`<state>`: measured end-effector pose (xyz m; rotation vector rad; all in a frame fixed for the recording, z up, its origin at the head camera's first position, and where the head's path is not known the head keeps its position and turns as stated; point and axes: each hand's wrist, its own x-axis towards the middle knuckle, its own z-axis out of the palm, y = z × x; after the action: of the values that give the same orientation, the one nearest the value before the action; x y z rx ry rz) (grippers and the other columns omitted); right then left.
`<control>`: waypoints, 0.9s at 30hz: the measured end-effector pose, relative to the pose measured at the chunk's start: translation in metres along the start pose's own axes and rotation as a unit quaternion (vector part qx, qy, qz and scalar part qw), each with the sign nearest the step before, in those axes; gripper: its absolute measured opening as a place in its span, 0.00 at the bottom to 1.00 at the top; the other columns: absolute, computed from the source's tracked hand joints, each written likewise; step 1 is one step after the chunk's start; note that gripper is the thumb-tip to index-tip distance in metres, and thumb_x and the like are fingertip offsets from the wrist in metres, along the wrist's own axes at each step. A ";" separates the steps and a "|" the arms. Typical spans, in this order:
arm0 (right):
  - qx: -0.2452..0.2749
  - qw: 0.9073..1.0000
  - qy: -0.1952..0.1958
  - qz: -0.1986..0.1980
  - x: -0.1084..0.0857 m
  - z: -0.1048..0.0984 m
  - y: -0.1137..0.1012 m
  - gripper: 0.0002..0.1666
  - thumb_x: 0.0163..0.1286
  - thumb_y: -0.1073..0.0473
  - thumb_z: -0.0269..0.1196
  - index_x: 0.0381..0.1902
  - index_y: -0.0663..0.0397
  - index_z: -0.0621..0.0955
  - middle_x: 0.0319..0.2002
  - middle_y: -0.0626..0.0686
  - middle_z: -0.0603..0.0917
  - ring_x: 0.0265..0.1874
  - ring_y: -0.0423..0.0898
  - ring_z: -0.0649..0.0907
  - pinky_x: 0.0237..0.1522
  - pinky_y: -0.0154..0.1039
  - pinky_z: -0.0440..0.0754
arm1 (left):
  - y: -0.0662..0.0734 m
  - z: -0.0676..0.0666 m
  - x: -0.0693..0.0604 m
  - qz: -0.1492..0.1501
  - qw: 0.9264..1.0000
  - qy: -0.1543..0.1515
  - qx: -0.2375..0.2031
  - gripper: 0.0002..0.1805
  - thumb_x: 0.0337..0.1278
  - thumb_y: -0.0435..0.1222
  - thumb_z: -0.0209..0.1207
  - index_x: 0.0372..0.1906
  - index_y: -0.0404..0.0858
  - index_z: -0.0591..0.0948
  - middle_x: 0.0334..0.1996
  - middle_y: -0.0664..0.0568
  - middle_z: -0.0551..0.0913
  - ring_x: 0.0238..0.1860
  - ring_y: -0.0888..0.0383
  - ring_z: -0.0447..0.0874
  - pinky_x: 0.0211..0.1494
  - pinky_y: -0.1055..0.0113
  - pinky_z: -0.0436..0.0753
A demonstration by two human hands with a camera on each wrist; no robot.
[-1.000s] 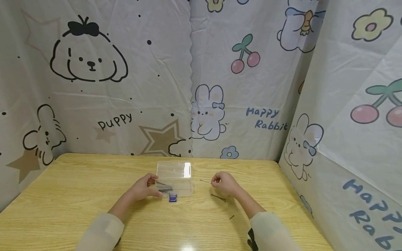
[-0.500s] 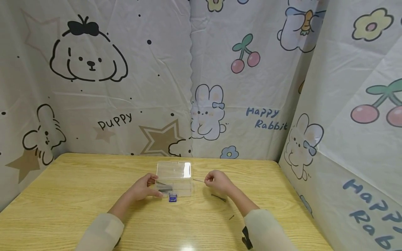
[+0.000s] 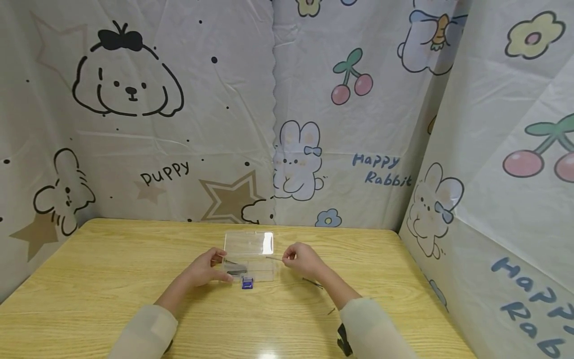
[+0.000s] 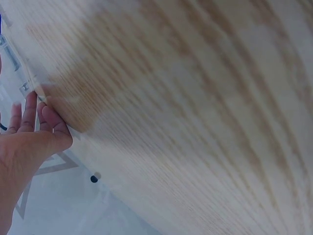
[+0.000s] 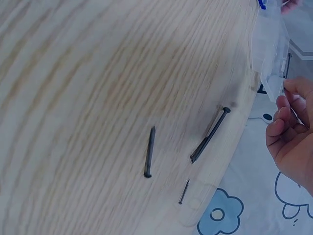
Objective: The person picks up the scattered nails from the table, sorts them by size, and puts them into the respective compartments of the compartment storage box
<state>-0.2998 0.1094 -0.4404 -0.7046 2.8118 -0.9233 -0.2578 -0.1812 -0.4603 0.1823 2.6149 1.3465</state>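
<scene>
A clear plastic box (image 3: 261, 275) lies on the table with its lid (image 3: 247, 243) swung back and a blue latch (image 3: 247, 283) at its front. My left hand (image 3: 204, 269) grips the box's left end between thumb and fingers. Several dark nails (image 3: 236, 272) lie in the left part of the box. Between thumb and fingertips, my right hand (image 3: 306, 262) pinches a long thin nail (image 3: 274, 258), its far end over the box's right side. Much of the held nail is hidden in the right wrist view, where the right hand (image 5: 296, 134) is beside the box.
Loose nails lie on the wooden table (image 3: 134, 269) right of the box. The right wrist view has long dark nails (image 5: 209, 137) lying together, another nail (image 5: 150, 152) apart from them, and a smaller nail (image 5: 184, 192). A printed cloth (image 3: 215, 124) hangs behind the table.
My right hand has moved left with the nail, bringing its tip from the table's right side to over the box. The left hand stays on the box.
</scene>
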 end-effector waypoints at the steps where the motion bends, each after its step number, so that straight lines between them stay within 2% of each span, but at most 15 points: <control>1: -0.001 1.000 0.000 -0.003 0.001 0.001 -0.001 0.06 0.63 0.61 0.59 0.30 0.56 0.82 0.26 0.47 0.76 0.26 0.40 0.71 0.28 0.31 0.70 | 0.000 0.000 0.000 0.000 1.000 0.000 0.000 0.40 0.41 0.39 0.72 0.59 0.30 0.66 0.55 0.35 0.72 0.58 0.38 0.68 0.65 0.44 0.66; 11: -0.012 0.999 0.004 -0.032 0.006 0.009 -0.011 0.05 0.61 0.63 0.60 0.29 0.57 0.83 0.26 0.47 0.78 0.27 0.38 0.71 0.30 0.30 0.71 | -0.001 0.000 0.000 0.002 1.000 -0.002 -0.004 0.40 0.41 0.39 0.72 0.59 0.29 0.66 0.56 0.35 0.71 0.59 0.38 0.68 0.65 0.44 0.65; 19: -0.001 1.000 -0.010 -0.027 0.013 0.014 -0.020 0.06 0.62 0.61 0.60 0.30 0.56 0.83 0.26 0.46 0.76 0.26 0.38 0.71 0.30 0.29 0.71 | 0.001 0.000 -0.001 0.002 1.000 0.000 -0.005 0.40 0.41 0.39 0.72 0.59 0.29 0.66 0.56 0.35 0.71 0.59 0.37 0.68 0.65 0.43 0.66; 27: -0.013 0.999 -0.009 -0.032 0.019 0.019 -0.029 0.06 0.62 0.61 0.60 0.30 0.56 0.83 0.27 0.46 0.77 0.27 0.38 0.71 0.31 0.29 0.71 | -0.001 0.000 0.001 -0.001 1.000 0.003 -0.003 0.40 0.40 0.40 0.73 0.58 0.30 0.67 0.55 0.36 0.72 0.58 0.39 0.68 0.64 0.44 0.66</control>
<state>-0.3010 0.0695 -0.4380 -0.8062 2.8060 -0.8875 -0.2589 -0.1820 -0.4612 0.1763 2.6145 1.3564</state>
